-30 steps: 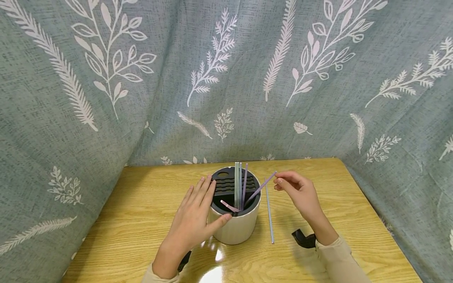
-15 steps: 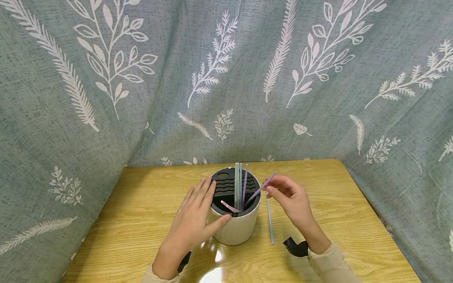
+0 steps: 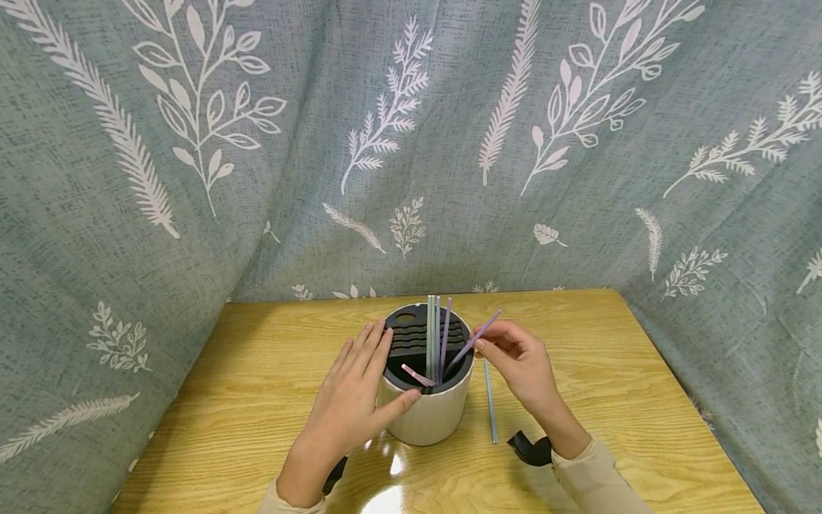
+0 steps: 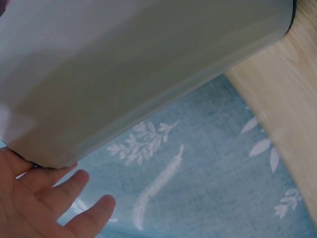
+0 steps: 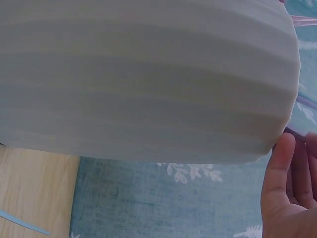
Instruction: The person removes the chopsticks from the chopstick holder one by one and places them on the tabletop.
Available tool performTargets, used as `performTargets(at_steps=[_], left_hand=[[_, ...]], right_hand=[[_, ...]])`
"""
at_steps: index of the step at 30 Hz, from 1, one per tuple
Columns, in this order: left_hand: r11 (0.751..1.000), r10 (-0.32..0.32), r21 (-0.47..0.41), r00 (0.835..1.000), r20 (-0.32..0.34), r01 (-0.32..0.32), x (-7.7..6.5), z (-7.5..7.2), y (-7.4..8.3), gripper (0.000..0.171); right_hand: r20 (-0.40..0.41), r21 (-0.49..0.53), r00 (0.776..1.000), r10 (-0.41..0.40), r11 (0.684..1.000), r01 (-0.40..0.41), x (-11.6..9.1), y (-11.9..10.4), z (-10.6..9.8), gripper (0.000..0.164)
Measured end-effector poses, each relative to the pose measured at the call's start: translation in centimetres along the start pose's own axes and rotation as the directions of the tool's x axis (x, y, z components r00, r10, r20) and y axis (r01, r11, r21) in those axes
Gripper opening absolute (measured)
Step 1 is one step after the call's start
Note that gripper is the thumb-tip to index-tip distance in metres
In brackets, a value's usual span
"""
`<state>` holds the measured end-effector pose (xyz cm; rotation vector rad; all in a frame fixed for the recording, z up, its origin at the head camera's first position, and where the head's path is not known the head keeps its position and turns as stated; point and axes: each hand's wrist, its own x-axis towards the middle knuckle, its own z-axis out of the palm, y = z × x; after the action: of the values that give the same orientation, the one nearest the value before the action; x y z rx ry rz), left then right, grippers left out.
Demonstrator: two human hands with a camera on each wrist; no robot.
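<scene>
A white ribbed pen holder (image 3: 425,417) with a black insert (image 3: 411,335) stands upright on the table. Straight fingers of my left hand (image 3: 353,392) lie along its left side and rim, the thumb reaching across the front. My right hand (image 3: 520,364) pinches a tilted purple straw (image 3: 462,353) between thumb and fingers, low down by the right rim. In the right wrist view, those fingertips (image 5: 284,141) are right at the holder's edge. Pale green straws (image 3: 430,332), a blue one, another purple straw (image 3: 445,332) and a short pink straw (image 3: 417,375) stand in the front compartment.
A light blue straw (image 3: 491,403) lies on the wooden table (image 3: 276,350), right of the holder and partly beneath my right hand. Patterned blue-grey cloth (image 3: 449,235) hangs behind and at both sides. Black bands (image 3: 531,450) are on both wrists.
My right hand has moved left and down along the tilted purple straw, from near its upper end to the rim. The left hand and the holder keep their places.
</scene>
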<state>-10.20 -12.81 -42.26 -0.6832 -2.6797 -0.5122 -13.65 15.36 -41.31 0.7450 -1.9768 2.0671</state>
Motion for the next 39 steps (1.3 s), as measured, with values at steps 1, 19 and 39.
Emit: performTargets(at_steps=[1,19,39], left_hand=[[1.0,0.002,0.0,1.0,-0.002,-0.002,0.0,0.0,0.0,0.094],[1.0,0.003,0.002,1.0,0.003,-0.003,0.2,-0.1,0.0,0.094],[1.0,-0.004,-0.01,1.0,0.002,0.004,0.0,0.0,0.2,0.093]], right_hand=[[-0.004,-0.008,1.0,-0.003,1.0,0.003,0.1,0.0,0.0,0.016],[-0.079,0.039,0.956,-0.282,0.957,0.286,2.8,-5.5,-1.8,0.017],[-0.235,-0.039,0.971,0.036,0.998,-0.046,2.3,-4.3,-7.5,0.015]])
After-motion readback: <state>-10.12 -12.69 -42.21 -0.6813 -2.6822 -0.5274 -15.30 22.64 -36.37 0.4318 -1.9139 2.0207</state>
